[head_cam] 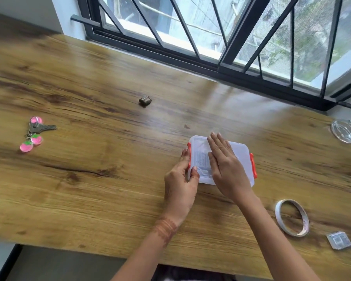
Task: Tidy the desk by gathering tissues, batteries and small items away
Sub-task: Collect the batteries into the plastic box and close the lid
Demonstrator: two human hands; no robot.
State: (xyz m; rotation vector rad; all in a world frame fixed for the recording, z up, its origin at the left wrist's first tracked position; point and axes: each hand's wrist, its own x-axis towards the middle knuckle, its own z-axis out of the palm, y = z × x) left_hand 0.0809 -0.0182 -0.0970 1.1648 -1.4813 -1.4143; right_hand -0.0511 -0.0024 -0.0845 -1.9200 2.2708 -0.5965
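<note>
A small clear plastic box (242,157) with a white lid and orange clips lies on the wooden desk (109,159), right of centre. My right hand (225,165) rests flat on its lid, fingers stretched and together. My left hand (180,179) grips the box's left end, with fingers on the orange clip (189,153) and the thumb at the near corner. The other orange clip (253,165) shows on the right end. What is inside the box is blurred.
A bunch of keys with pink charms (34,131) lies far left. A small dark lump (145,100) sits mid-desk. A tape roll (292,217) and a small clear packet (338,242) lie near right. A glass dish (345,130) sits at the right edge, below the barred window (211,27).
</note>
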